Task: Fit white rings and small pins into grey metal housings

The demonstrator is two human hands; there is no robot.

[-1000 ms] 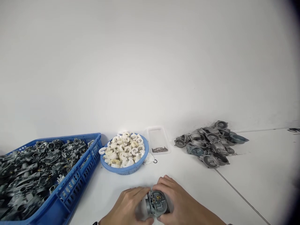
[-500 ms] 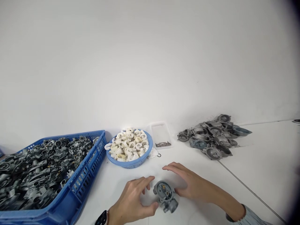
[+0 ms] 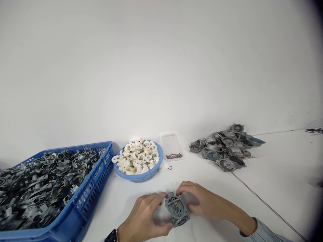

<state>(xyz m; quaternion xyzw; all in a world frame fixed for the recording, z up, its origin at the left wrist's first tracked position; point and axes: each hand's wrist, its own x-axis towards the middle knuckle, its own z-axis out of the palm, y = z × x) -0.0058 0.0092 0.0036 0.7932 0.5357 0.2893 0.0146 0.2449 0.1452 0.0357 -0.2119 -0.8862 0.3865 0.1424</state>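
Head cam: L hand (image 3: pixel 142 213) half-open, thumb & index spread along the left side of a grey metal body (image 3: pixel 178 211), tips on it. R hand (image 3: pixel 200 200) curled narrower, fingers at the body's far right corner, thumb by its right side, so it sits btwn both hands (dark watch (image 3: pixel 112 236) on L wrist). Blue crate (image 3: pixel 83 198) w/ metal parts left of L hand; blue basin (image 3: pixel 141 177) w/ white pieces (image 3: pixel 137 156) beyond L hand; tray (image 3: pixel 171 143) beyond, btwn hands; pile of grey bowls (image 3: pixel 227 146) beyond R hand.

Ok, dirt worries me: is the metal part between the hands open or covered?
Open on top: no cover hides the brassy fittings inside the metal part.
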